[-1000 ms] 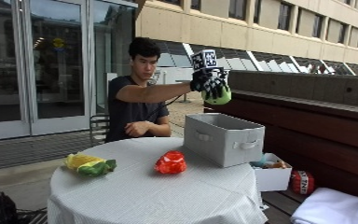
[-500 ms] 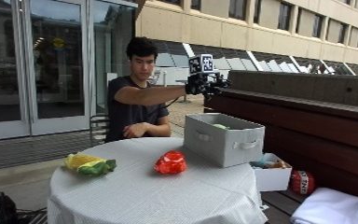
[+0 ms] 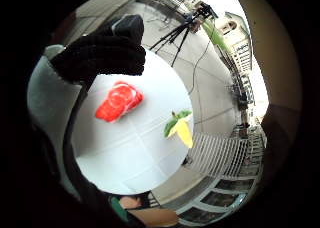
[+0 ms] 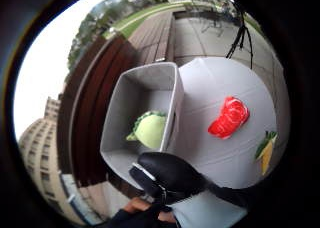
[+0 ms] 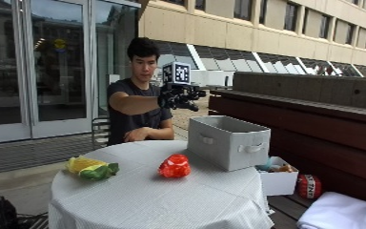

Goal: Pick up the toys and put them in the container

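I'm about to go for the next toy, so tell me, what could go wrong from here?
1. The gloved hand hangs empty, high beside the grey bin; coming down carelessly, it might catch the bin's rim and shove it.
2. The bin sits near the table edge by the bench, so a shove could tip it off, with the green toy inside.
3. The corn toy lies close to the far edge; a clumsy grab may knock it off. The red toy looks safer.
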The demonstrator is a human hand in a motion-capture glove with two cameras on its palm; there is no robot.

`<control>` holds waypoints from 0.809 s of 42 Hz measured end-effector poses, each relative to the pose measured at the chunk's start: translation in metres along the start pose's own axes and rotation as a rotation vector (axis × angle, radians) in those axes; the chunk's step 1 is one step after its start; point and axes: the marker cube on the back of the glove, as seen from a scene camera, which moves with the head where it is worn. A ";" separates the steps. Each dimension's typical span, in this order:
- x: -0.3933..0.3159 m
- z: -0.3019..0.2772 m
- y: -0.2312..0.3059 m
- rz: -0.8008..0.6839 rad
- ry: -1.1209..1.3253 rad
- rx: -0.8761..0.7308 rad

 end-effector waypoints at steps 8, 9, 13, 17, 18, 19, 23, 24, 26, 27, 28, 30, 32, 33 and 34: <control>0.044 0.069 -0.011 0.050 -0.014 -0.096; 0.046 0.075 -0.010 0.053 -0.013 -0.107; 0.053 0.103 -0.010 0.053 -0.017 -0.160; 0.057 0.131 -0.010 0.064 -0.015 -0.208; 0.057 0.138 -0.009 0.072 -0.011 -0.221; 0.057 0.144 -0.007 0.080 -0.007 -0.235; 0.058 0.170 -0.003 0.092 -0.003 -0.296; 0.058 0.176 -0.001 0.094 -0.001 -0.310; 0.059 0.187 0.001 0.099 0.002 -0.337; 0.059 0.192 0.002 0.102 0.002 -0.350; 0.060 0.197 0.002 0.106 0.001 -0.362; 0.061 0.205 0.002 0.112 -0.005 -0.381; 0.062 0.212 0.003 0.115 -0.007 -0.392; 0.063 0.214 0.003 0.115 -0.007 -0.395; 0.063 0.215 0.003 0.115 -0.009 -0.396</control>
